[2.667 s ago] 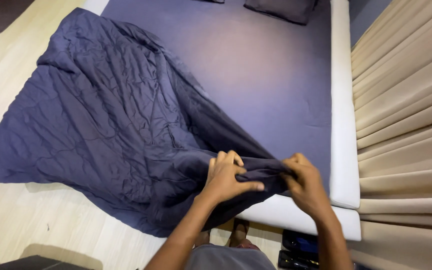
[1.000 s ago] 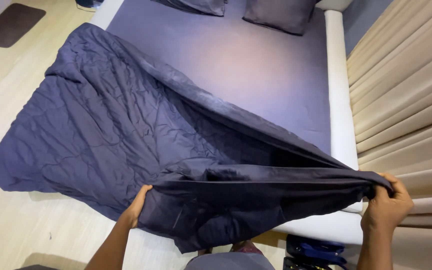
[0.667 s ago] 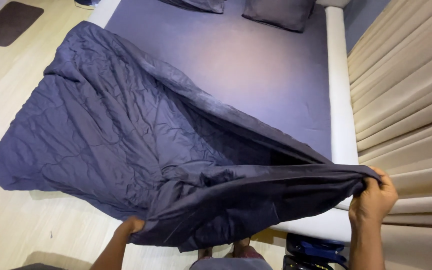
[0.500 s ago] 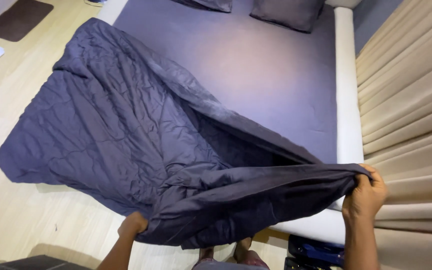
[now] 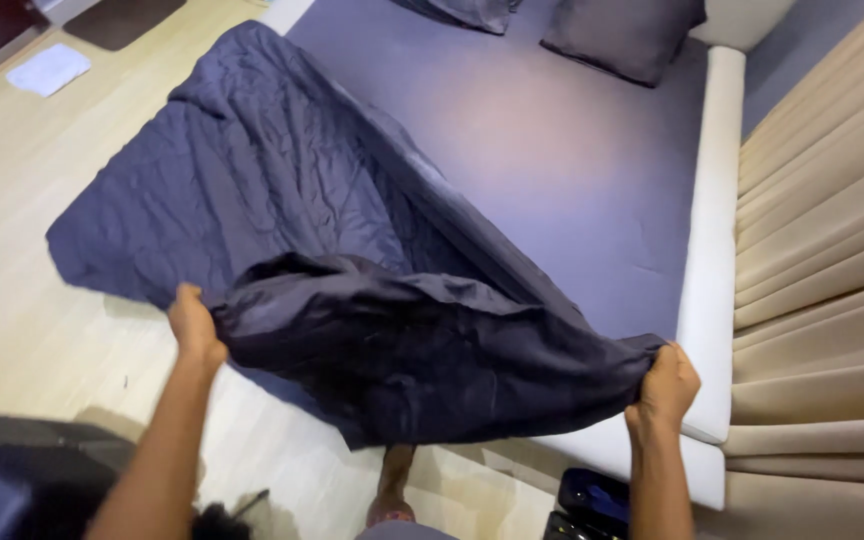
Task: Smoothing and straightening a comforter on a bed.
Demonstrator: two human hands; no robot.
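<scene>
Lifted higher now – one dark duvet (image 5: 352, 250), both hands pinching its edge – left (image 5: 195, 325), right (image 5: 664, 385); two pillows (image 5: 622, 35)

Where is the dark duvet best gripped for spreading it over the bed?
Probably along its near edge, from the foot of the bed: the left hand and right hand pinch the duvet there, wide apart, so it lifts taut.

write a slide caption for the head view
Both hands, left and right, hold a dark blue duvet stretched over the bed.
</scene>
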